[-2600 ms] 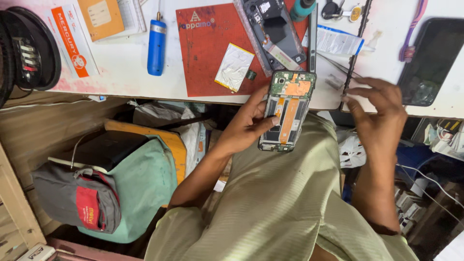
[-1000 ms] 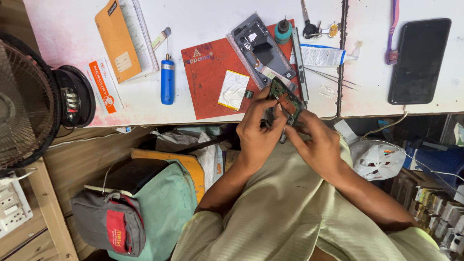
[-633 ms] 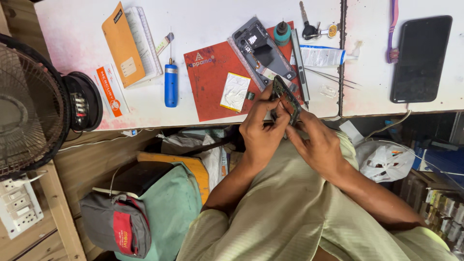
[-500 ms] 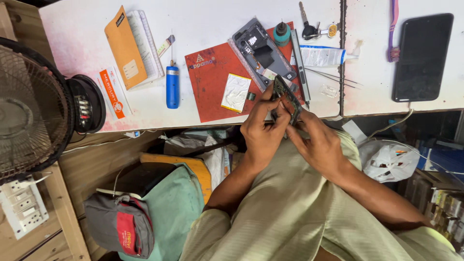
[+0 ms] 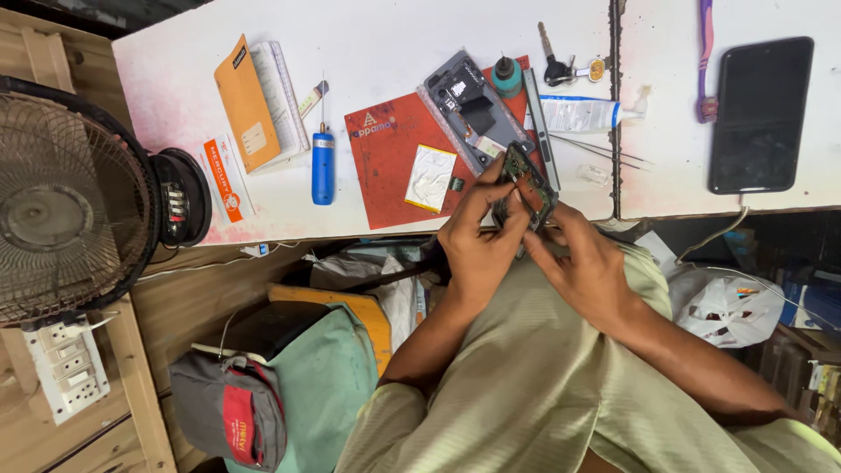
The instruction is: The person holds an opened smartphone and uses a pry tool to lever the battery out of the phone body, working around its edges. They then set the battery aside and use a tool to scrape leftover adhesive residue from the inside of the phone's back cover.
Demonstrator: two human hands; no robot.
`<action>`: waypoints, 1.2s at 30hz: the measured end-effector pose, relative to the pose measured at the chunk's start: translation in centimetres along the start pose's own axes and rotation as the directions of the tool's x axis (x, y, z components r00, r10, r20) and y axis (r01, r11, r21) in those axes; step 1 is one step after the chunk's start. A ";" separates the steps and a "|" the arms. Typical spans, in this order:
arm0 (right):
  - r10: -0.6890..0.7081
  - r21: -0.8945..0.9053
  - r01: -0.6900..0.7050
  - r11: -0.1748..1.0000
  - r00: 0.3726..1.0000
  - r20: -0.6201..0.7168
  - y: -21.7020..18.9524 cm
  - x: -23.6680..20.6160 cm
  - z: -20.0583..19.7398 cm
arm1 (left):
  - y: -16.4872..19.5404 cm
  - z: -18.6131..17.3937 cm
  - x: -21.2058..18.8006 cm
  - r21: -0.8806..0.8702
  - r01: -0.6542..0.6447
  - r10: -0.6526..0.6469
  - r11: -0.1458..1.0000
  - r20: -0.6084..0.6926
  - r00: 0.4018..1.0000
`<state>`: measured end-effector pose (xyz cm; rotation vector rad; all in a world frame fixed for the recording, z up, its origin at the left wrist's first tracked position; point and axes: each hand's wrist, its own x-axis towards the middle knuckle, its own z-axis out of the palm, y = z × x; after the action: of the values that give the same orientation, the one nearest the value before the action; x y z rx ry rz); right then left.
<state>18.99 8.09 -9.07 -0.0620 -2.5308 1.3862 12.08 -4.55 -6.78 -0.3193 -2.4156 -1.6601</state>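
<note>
Presently both hands grip an opened phone body (image 5: 523, 186) at the bench (image 5: 394, 35) edge, above the lap. The left hand (image 5: 477, 241) pinches its near side with thumb and fingers; the right hand (image 5: 589, 263) pinches it from five o'clock, fingertips on the exposed board. Judged step: working a part inside the body. The next move calls for a fine tool; a blue screwdriver (image 5: 323, 162) lies at nine o'clock of the phone, tweezers (image 5: 604, 151) at one o'clock on the bench.
</note>
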 end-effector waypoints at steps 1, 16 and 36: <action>-0.005 0.017 0.005 1.000 1.000 0.000 0.0 0.1 0.0 | 0.1 -0.1 0.0 0.007 -0.001 0.001 1.000 0.000 1.000; -0.011 0.070 0.011 0.997 1.000 0.001 0.7 0.2 -0.1 | -0.2 0.3 0.0 0.109 -0.104 0.103 0.989 0.013 0.995; 0.107 0.110 -0.107 0.988 0.994 0.001 -0.1 0.3 0.4 | 0.0 -0.3 0.7 0.134 -0.124 0.122 0.983 0.025 0.992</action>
<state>18.58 7.80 -9.15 -0.1832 -2.4741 1.5615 11.43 -4.76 -6.54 -0.4518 -2.4508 -1.4404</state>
